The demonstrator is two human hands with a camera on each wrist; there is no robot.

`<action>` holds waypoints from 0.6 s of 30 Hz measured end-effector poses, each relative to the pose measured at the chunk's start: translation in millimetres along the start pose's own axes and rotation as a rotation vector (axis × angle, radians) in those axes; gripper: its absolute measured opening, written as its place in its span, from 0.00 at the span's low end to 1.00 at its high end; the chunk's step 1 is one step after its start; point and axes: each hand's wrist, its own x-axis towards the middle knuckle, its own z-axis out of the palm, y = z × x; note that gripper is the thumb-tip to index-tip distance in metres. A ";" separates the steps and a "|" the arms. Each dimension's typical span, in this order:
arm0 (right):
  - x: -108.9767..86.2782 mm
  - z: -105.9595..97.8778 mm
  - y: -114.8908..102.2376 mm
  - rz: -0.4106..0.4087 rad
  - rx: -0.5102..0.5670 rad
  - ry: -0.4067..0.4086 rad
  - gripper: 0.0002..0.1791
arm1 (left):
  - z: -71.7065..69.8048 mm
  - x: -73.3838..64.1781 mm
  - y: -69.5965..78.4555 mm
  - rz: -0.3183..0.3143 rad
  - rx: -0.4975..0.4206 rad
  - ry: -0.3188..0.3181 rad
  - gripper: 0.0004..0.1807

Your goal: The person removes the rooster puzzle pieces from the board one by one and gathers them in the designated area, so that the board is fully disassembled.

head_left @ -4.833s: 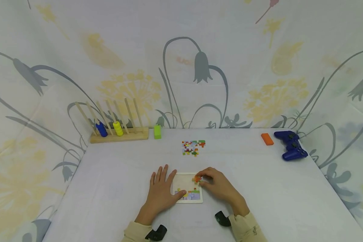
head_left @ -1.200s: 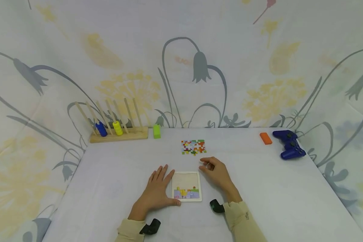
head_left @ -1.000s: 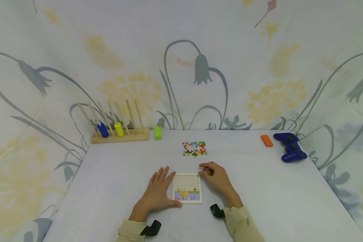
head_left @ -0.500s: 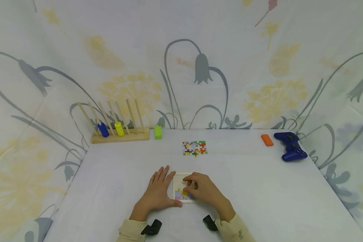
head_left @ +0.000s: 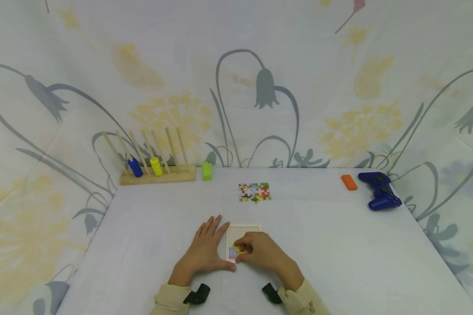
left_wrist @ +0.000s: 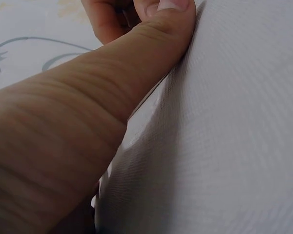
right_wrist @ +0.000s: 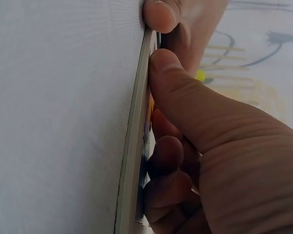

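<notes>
A pale puzzle frame [head_left: 244,225] lies in front of me, its lower part lined with jigsaw pieces [head_left: 233,253]. My left hand [head_left: 205,251] rests flat with fingers spread at the frame's left side, the thumb along its near edge. Over the lower pieces, my right hand [head_left: 266,250] pinches a yellow puzzle piece [head_left: 242,251] between thumb and curled index finger. In the right wrist view those fingertips sit right at the face of the frame [right_wrist: 130,146], and the hand covers the pieces at the right. The left wrist view shows mostly the left thumb [left_wrist: 112,80] against the cloth.
Behind the frame lies a joined group of puzzle pieces [head_left: 254,192]. At the back left are a wooden peg stand [head_left: 177,173] with blue and yellow beads and a green block [head_left: 206,171]. An orange block [head_left: 349,182] and a blue game controller [head_left: 380,191] are at right.
An orange piece, earlier in my right hand, now appears with the rear group. The right hand has come back leftward over the frame's lower pieces. The left thumb has shifted to the near edge.
</notes>
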 end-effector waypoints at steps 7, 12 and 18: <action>0.3 2.5 0.1 -0.012 -0.011 0.015 0.21 | -1.2 -1.3 1.7 -0.001 0.002 -0.008 0.67; 0.8 2.8 -2.5 0.013 -0.019 0.016 0.19 | -2.1 -1.8 2.4 0.005 0.001 0.000 0.66; 0.7 0.8 -7.8 0.055 -0.024 0.013 0.16 | 0.6 0.9 -0.1 -0.005 0.008 0.004 0.67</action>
